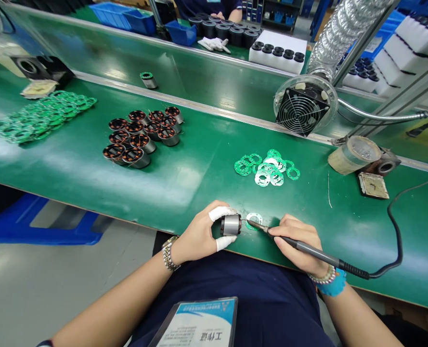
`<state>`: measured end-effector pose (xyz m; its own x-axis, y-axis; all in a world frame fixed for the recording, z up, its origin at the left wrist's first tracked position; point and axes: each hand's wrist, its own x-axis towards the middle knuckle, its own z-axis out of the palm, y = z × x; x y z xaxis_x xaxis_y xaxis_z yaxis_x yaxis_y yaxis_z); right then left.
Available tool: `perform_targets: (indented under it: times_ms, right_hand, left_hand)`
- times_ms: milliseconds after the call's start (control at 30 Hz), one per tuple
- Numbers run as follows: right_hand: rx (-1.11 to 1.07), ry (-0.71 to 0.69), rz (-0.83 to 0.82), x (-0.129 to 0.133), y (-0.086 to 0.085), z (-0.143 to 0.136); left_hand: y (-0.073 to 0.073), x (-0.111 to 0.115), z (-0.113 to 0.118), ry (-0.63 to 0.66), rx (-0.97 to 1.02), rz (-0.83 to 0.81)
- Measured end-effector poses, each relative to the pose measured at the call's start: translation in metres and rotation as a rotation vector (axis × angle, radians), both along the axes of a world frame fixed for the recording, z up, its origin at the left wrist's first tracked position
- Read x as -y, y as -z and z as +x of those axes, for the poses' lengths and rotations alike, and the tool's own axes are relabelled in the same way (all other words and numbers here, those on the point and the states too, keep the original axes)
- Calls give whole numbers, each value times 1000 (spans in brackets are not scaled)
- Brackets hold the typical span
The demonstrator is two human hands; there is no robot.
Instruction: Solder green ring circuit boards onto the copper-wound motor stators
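My left hand (208, 230), with white covers on two fingertips, grips a silver motor stator (231, 225) lying on its side near the table's front edge. Thin wires stick out from the stator's right end. In my right hand (300, 241) is a soldering iron (311, 249), held like a pen and pointing left. Its tip is close to the wires and over a ring-shaped circuit board (254, 220) on the green table; I cannot tell whether it touches them.
Several wound stators (137, 137) stand at the left, beyond them a stack of green ring boards (42, 115). Loose ring boards (269, 167) lie ahead. A fume fan (302, 108), a jar (354, 154) and a sponge tray (373, 185) are at the right. The iron's cord (397, 231) loops there. Another person's hand (218, 16) shows behind.
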<state>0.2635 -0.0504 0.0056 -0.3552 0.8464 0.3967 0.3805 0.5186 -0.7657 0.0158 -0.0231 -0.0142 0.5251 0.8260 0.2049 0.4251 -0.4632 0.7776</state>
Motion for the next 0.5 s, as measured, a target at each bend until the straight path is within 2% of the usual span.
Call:
perform_targets:
  times_ms: [500]
  right_hand:
    - [-38,32,-15,2,0,3]
  left_hand:
    - [1,1,0,6,-11,2]
